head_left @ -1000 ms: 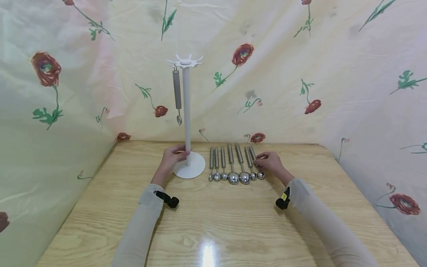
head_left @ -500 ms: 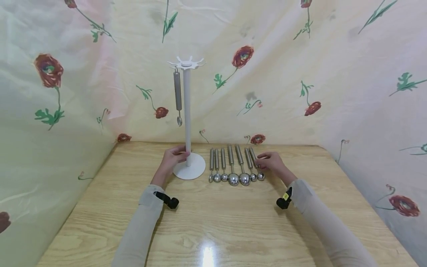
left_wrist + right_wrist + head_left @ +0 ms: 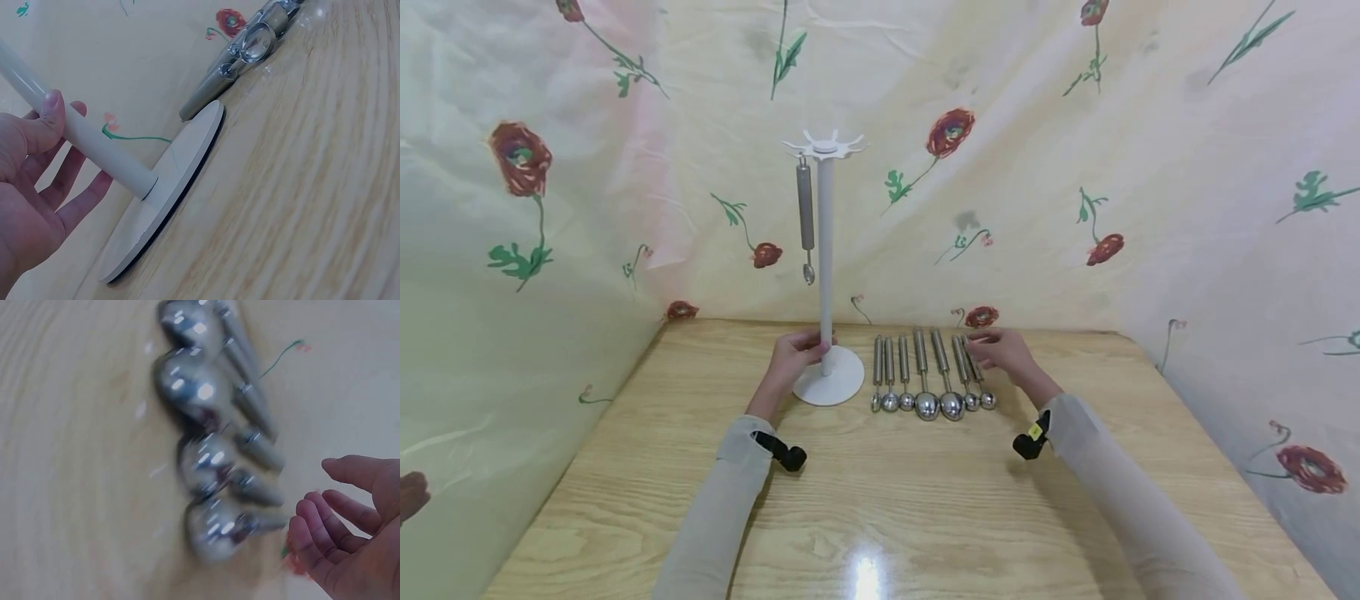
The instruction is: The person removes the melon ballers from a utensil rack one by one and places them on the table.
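Note:
A white stand (image 3: 826,275) with a round base and a hooked top stands upright on the table. My left hand (image 3: 790,358) grips its pole low down; in the left wrist view the thumb and fingers (image 3: 53,109) lie on either side. From one hook hangs a small steel scoop (image 3: 806,208), bowl down. Several steel scoops (image 3: 927,406) lie in a row right of the base, handles toward the wall, rounded bowls nearer me. Over the handle of the rightmost scoop (image 3: 988,401) is my right hand (image 3: 1006,354). The right wrist view shows its fingers (image 3: 312,531) apart, holding nothing.
The wooden table (image 3: 880,492) ends at a flower-printed cloth (image 3: 1037,167) behind and at both sides. Black wrist cameras (image 3: 788,455) sit at both cuffs. The stand's base (image 3: 835,393) lies just left of the scoop row.
My right hand has moved from low on the rightmost scoop's handle up toward its far end. My left hand stays on the pole. The head view has shifted slightly.

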